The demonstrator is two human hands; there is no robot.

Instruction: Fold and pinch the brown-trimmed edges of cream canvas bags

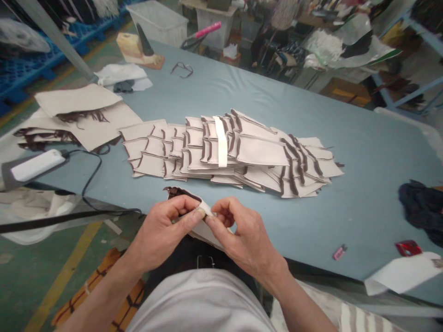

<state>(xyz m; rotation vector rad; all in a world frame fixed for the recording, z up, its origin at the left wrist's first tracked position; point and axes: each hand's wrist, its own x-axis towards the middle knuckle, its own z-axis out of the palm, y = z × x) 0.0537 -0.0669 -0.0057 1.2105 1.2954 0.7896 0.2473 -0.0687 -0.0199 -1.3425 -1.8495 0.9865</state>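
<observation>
Both hands are closed on a cream fabric piece with dark brown edging (pixel 207 234) at the table's near edge. My left hand (pixel 169 226) pinches its upper edge between thumb and fingers. Close beside it, my right hand (pixel 238 230) pinches the same edge, its thumb tip near the left thumb. The lower part of the piece hangs toward my lap, partly hidden by the hands. Just beyond lies a long overlapping pile of similar cream pieces (pixel 263 150) with brown edges, and a pale strip (pixel 222 143) rests across it.
The blue-green table (pixel 346 133) carries flat cream sheets (pixel 79 99) and a white device with a cable (pixel 38 165) at left. Eyeglasses (pixel 182 69) lie at the back. On the right are a pink lighter-like item (pixel 340 251), a red pack (pixel 408 248) and dark cloth (pixel 422 210).
</observation>
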